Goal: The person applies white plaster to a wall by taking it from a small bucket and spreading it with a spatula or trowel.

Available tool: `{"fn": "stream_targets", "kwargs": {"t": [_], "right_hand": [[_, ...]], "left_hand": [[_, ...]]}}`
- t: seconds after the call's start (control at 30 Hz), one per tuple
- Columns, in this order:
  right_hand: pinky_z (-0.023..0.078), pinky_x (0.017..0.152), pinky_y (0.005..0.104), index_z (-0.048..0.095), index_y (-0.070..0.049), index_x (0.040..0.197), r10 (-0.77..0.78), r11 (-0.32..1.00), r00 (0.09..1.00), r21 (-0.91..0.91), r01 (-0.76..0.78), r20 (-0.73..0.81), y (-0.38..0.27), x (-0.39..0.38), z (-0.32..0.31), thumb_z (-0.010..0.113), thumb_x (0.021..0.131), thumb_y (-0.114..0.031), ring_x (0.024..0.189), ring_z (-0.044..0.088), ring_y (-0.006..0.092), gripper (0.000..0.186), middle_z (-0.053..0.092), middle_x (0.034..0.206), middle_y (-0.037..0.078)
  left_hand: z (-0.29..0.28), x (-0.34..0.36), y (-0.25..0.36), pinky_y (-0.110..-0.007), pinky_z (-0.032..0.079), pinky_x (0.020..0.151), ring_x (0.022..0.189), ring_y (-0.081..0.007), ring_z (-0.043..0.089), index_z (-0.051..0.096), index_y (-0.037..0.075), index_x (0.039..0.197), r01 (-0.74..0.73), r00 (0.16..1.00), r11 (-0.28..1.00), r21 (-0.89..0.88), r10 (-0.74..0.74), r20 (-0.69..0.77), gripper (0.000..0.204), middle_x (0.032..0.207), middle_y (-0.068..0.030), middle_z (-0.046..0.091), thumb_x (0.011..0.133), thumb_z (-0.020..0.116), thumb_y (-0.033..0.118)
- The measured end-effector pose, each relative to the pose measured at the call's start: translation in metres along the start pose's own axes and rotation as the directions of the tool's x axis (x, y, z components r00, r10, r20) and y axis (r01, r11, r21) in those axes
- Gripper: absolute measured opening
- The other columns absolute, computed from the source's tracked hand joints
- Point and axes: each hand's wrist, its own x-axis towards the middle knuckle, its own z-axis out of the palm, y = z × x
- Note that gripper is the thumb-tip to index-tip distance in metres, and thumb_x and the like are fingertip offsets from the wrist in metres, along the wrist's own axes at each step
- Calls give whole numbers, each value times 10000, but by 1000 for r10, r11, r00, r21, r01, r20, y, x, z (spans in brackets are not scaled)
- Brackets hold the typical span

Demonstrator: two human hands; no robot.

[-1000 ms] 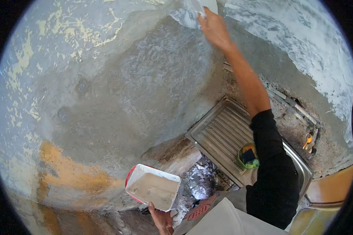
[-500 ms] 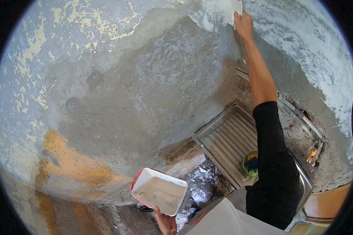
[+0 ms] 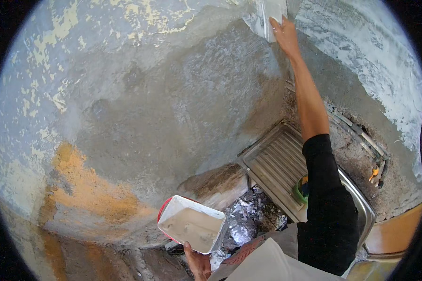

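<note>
My right hand [image 3: 286,36] reaches far up to the wall corner, its fingers closed on a wide, flat putty knife [image 3: 270,18]. The blade lies against the wall over a patch of fresh white plaster [image 3: 254,22]. Low in front of me, my left hand [image 3: 199,263] grips a rectangular white tub [image 3: 216,214] with a red outer side, thumb over the near rim. Wet beige plaster [image 3: 192,228] covers the tub's bottom. Grey, rough render [image 3: 173,107] spreads over the wall between both hands.
A ribbed steel sink drainboard [image 3: 279,161] stands below my right arm, with a green bowl [image 3: 299,191] on it. Pipes [image 3: 358,131] and a yellow-handled valve [image 3: 374,173] run along the right wall. Crumpled foil-like sheeting [image 3: 244,218] lies beside the tub.
My right hand and the putty knife have shifted slightly left and down along the wall. The tub stays nearly in place in my left hand. The view has turned a little.
</note>
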Motion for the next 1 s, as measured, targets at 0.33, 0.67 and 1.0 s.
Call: {"fn": "stream_targets", "kwargs": {"t": [0.33,0.67,1.0], "right_hand": [[553,815,556,629,-40,1289,-136,961,973,-262,85,-184,-183,-87,119,608,964,-223,960,701,450,374,717,1102,237],[561,670,462,653,48,1138,22,984,979,167,-56,201,-310,-150,104,633,986,-197,754,723,372,289,729,890,208],[527,760,484,712,63,1018,326,927,921,-119,-355,-213,2,-72,-5,651,942,-271,841,721,380,348,739,912,251]], "left_hand": [[-65,6,29,-567,441,1118,1409,-354,454,322,133,1588,56,996,996,74,-51,-68,867,1552,-129,417,928,679,568],[-84,10,54,-574,442,1101,1410,-357,454,364,113,1570,-27,1000,995,94,28,-10,857,1534,-148,439,917,684,566],[-81,-6,28,-615,409,1112,1435,-361,423,330,109,1588,21,997,1000,-14,-22,-71,946,1580,-141,386,885,690,629]]}}
